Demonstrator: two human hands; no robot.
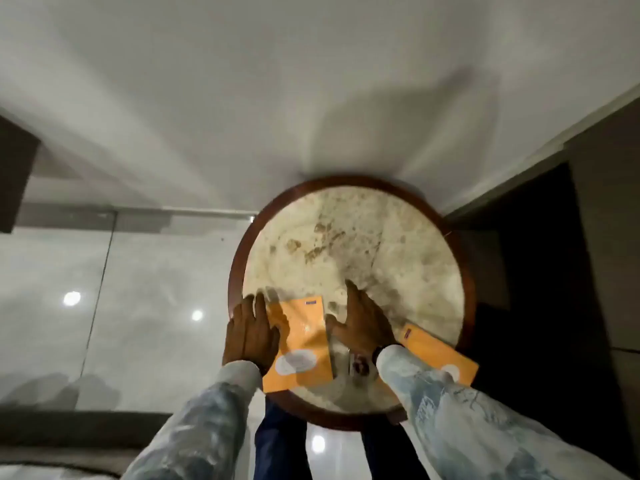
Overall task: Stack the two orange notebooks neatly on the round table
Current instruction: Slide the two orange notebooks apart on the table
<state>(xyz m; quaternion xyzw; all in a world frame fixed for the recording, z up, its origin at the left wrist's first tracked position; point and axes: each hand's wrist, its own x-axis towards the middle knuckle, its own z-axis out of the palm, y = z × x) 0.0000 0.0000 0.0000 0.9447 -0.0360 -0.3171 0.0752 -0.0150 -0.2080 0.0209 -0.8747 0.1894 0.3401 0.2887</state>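
Observation:
Two orange notebooks lie flat and apart on the near part of the round table (363, 237), a pale marble top in a dark wooden rim. The left notebook (304, 344) sits near the table's left front edge. My left hand (249, 332) is spread flat at its left side, fingers apart, overlapping its left edge. My right hand (360, 323) rests flat on the marble between the notebooks, fingers apart, holding nothing. The right notebook (434, 351) lies at an angle by the right front rim, partly hidden under my right sleeve.
The table stands against a white wall (242, 98). Glossy grey floor tiles (138, 289) stretch to the left. A dark cabinet or doorway (554, 271) stands close on the right. My legs in dark trousers (280, 445) are below the table's near rim.

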